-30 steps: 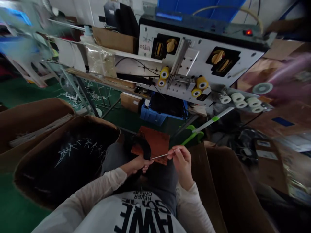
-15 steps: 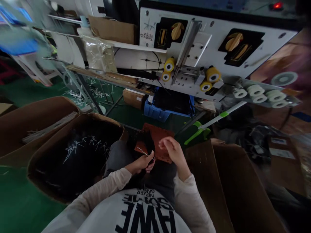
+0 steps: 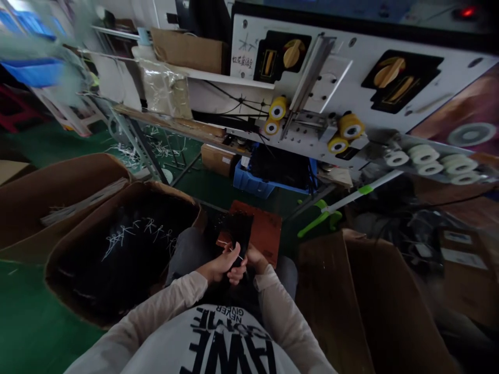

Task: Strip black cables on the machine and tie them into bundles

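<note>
Now one machine (image 3: 424, 83) carries four yellow rollers (image 3: 350, 126); three boxes (image 3: 156, 188) stand on the floor (image 3: 23, 322). Over one board (image 3: 268, 231), left hand (image 3: 218, 266) clamps one black bundle (image 3: 238, 231); right hand (image 3: 255, 257), apart earlier, touches it, grip unclear. One white tie (image 3: 236, 253) shows between the hands.

The person wears a pale T-shirt (image 3: 175, 343) with big black letters (image 3: 234, 356), long cream sleeves (image 3: 156, 311) on both sides of the letters that end at the bare left hand (image 3: 222, 265) and right hand (image 3: 257, 257), and grey trousers (image 3: 187, 254) past the letters.
</note>
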Available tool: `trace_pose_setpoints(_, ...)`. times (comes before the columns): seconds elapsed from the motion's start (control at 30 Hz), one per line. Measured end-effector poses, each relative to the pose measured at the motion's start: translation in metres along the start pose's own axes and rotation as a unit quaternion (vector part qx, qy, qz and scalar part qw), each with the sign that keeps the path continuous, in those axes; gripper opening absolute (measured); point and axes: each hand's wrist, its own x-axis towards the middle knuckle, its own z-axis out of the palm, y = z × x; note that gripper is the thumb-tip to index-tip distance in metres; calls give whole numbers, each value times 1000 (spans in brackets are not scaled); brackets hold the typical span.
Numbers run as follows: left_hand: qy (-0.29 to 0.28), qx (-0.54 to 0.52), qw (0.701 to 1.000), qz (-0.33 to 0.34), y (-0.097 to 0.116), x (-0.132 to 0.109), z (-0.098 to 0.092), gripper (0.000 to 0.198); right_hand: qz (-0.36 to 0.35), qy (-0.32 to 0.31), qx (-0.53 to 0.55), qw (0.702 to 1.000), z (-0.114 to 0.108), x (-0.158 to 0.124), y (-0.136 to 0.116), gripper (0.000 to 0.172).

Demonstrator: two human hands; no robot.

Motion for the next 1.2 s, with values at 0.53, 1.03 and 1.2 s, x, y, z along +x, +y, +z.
trace_pose_setpoints(0.53, 208, 321, 923, -33, -35, 49, -12, 32, -138, 65, -240, 959, -13, -70, -13, 21)
trace_pose_setpoints(1.03, 206, 848, 485, 65, 35, -11, 13, 19, -95, 145, -371, 912, -1, -43, -3, 10)
trace_pose_setpoints(1.2, 160, 832, 515, 131, 36, -5, 16, 23, -146, 199, -360, 900, 3, -39, 10, 12)
